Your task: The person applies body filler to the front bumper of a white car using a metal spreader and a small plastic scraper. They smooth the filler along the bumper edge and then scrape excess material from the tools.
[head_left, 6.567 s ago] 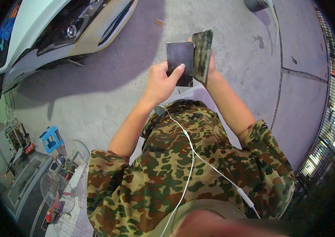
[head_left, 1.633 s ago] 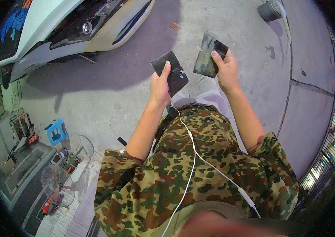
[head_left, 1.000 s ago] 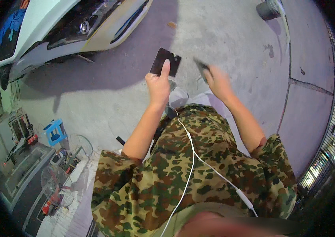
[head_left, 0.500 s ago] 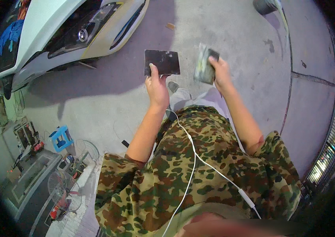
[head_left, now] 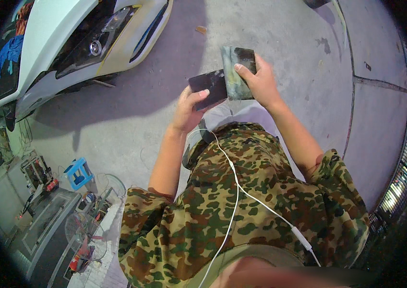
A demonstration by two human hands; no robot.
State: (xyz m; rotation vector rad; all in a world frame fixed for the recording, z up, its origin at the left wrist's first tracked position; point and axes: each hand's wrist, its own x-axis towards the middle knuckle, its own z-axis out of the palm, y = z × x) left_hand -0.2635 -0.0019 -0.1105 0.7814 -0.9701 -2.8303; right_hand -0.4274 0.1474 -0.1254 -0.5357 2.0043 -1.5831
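Observation:
My left hand (head_left: 184, 110) is closed on a flat black sheet (head_left: 214, 87) that looks like sandpaper, thumb on top and fingers hidden underneath. It is held tilted, with a few pale marks near its upper edge. In my right hand (head_left: 264, 86) is a second piece of sandpaper (head_left: 233, 60), greyish green with pale dust smears and a black strip along its right side. My right thumb presses its face while the other fingers wrap behind. The two pieces meet or overlap at the middle, the right one standing a little higher; whether they touch, I cannot tell.
A white car front with a headlight (head_left: 95, 47) fills the upper left, a blue cloth (head_left: 9, 54) beside it. At lower left stand a blue stool (head_left: 78, 174) and a wire-caged fan (head_left: 84, 235). A brown scrap (head_left: 200, 30) lies on the concrete floor.
My hands have come closer together. The right piece has moved left and up and is no longer blurred; the left sheet has moved slightly right and tilted, its right edge now at the other piece.

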